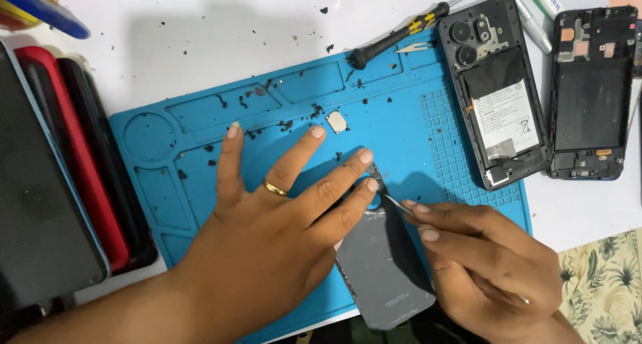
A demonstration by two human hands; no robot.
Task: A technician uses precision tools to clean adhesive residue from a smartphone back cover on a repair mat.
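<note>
The left hand (pixel 281 217) lies flat and spread on the blue mat (pixel 200 116), palm down, fingers fanned out, a gold ring (pixel 274 188) on one of them. Its index and middle fingertips rest at the top edge of a grey phone panel (pixel 384 270), which lies tilted on the mat's near edge, partly under the palm. The right hand (pixel 488 270) is closed in a pinch around thin tweezers (pixel 388 193), whose tips point up and left to the panel's top corner, just beside the left fingertips.

Dark crumbs are scattered over the mat and the white worktop (pixel 200 36). A small square metal part (pixel 336 122) lies on the mat above the left hand. At the mat's far right corner lie a screwdriver (pixel 394 39) with a black and yellow handle and an opened phone (pixel 495 90) with its insides showing. Another phone frame (pixel 592 93) lies further right on the worktop. A stack of dark and red cases (pixel 73 170) sits to the left.
</note>
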